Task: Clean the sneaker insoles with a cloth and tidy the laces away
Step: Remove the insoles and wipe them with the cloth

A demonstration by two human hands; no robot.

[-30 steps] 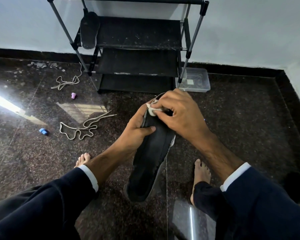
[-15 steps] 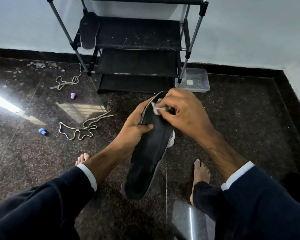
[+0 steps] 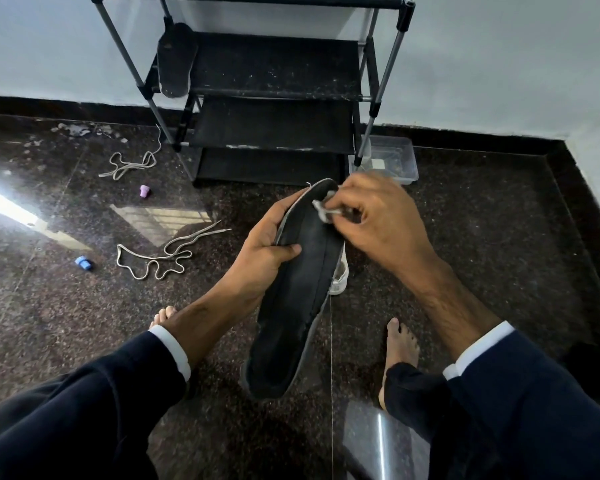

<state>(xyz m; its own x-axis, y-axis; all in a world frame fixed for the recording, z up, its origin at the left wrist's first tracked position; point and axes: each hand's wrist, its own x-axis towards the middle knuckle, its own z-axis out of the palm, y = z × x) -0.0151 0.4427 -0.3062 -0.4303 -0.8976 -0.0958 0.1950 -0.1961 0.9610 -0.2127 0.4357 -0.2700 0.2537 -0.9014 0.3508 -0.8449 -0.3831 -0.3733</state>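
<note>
1. Dark speckled stone floor (image 3: 84,323), pale wall behind; person's bare feet on it.
2. Left hand (image 3: 260,258) grips black insole (image 3: 291,306) at its left edge, thumb over the top face, fingers wrapped behind.
3. Right hand (image 3: 378,220) pinches small white cloth (image 3: 324,211) against insole's far tip; hand slightly blurred.
4. Insole held in the air between both hands, tilted, heel end toward the person.
5. White sneaker (image 3: 338,278) on floor just behind insole, mostly hidden.
6. Two loose laces on floor at left: near lace (image 3: 153,258), far lace (image 3: 129,166).
7. Black shoe rack (image 3: 274,98) at wall, second insole (image 3: 175,60) leaning on its left side.
8. Clear plastic box (image 3: 392,161) beside rack's right leg.
9. Purple cap (image 3: 144,191) and blue cap (image 3: 84,263) on floor near laces.
</note>
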